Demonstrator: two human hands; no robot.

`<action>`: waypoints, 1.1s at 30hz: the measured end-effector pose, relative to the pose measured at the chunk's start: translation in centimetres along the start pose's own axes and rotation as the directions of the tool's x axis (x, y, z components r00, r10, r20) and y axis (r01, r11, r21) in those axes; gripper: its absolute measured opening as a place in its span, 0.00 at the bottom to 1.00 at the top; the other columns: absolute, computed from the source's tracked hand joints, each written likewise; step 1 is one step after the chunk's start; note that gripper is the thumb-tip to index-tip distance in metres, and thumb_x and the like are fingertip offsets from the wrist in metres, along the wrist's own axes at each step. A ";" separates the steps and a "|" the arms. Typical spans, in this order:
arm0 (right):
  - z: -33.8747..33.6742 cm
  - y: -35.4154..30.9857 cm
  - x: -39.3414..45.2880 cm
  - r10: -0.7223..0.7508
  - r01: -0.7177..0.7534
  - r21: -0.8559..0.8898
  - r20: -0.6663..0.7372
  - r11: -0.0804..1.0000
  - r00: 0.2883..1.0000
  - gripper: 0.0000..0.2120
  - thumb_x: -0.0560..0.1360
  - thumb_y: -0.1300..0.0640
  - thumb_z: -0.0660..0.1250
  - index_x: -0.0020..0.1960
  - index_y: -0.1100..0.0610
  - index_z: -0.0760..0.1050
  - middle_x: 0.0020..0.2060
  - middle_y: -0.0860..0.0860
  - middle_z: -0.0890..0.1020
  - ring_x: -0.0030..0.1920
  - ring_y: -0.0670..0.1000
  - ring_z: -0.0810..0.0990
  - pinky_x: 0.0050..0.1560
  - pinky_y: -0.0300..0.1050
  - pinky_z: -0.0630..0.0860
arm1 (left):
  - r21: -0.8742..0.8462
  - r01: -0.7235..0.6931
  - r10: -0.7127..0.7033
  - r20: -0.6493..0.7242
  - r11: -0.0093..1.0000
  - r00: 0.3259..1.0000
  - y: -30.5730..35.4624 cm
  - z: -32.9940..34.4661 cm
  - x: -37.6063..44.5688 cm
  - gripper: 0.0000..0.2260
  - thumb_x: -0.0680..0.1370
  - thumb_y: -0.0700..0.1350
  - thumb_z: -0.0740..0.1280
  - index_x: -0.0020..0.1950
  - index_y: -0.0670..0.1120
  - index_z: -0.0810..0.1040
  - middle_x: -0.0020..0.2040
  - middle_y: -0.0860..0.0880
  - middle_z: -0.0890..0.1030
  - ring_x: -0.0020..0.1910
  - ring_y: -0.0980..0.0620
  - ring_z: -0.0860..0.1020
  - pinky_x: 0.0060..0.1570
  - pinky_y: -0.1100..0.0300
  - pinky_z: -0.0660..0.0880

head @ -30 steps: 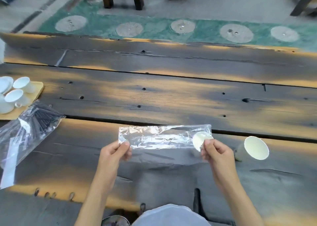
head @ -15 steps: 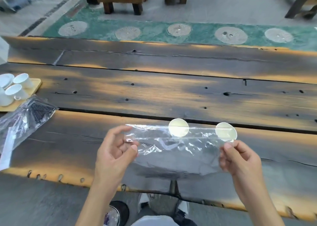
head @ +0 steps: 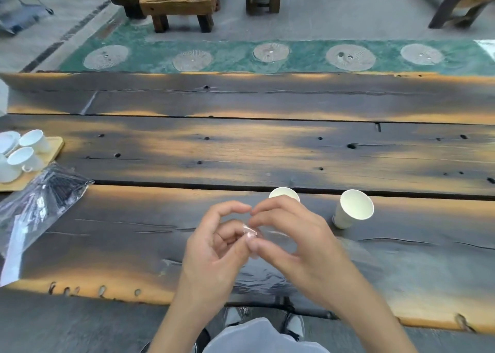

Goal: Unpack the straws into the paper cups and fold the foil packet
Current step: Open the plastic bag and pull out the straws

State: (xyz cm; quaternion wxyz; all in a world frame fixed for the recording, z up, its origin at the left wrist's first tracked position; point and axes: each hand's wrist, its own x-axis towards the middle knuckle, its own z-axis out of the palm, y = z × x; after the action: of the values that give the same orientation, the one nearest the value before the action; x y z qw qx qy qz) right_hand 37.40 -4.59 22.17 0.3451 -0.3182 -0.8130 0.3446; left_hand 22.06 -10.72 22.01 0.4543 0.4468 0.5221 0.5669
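Outdoor setting: dark, weathered plank worktop (head: 241, 152), grey paving and a green strip with pale round inlays beyond. Wooden stools (head: 178, 8) further back.

Both hands meeting just above the near plank, at centre. Left hand (head: 214, 248) and right hand (head: 297, 245) with fingers (head: 235, 208) curled in, tips touching, pinching a small crumpled corner of the clear packet (head: 250, 232). Rest of packet hanging below the hands, blurred; probably folded over on itself, hard to tell.

Two white paper cups on the near plank: one paper cup (head: 284, 193) directly behind the right hand, mostly hidden; second paper cup (head: 353, 208) to the right, tilted, mouth toward camera.

Far left: clear bag of dark straws (head: 53, 189) lying flat, beside a wooden tray (head: 55, 149) with white teacups (head: 24, 157).
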 end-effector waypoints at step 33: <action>0.0 -0.4 2.9 0.263 -0.261 0.200 0.015 0.944 0.965 0.09 0.77 0.54 0.65 0.40 0.57 0.77 0.32 0.47 0.78 0.35 0.46 0.74 0.38 0.41 0.71 | 0.195 -0.032 0.006 0.133 0.980 0.991 0.0 -4.4 0.4 0.19 0.75 0.64 0.66 0.64 0.60 0.72 0.41 0.45 0.83 0.38 0.53 0.80 0.40 0.63 0.74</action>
State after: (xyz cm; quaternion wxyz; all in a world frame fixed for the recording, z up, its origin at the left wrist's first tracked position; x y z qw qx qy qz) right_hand 35.68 -2.65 23.48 0.3314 -0.3892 -0.7225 0.4655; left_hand 17.71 -11.17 21.81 0.4359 0.5308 0.5401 0.4863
